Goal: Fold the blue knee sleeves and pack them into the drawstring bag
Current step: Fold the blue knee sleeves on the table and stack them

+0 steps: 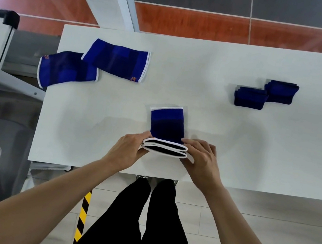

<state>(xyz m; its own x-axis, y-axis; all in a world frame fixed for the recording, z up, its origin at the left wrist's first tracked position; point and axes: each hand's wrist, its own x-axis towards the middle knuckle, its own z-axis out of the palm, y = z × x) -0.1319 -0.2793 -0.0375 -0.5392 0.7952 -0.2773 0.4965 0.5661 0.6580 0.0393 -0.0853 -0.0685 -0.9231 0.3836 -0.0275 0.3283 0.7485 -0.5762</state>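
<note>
A: Where's the pair of blue knitted knee sleeves with white edges [167, 125]?

B: Mid-table, near the front edge of the white table [217, 130]. Left hand [129, 148] and right hand [200, 159] pinch its near openings, fingers curled around the white hems.

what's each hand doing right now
Left hand: grips the near end of the knee sleeve.
Right hand: grips the same end, opposite side.
</note>
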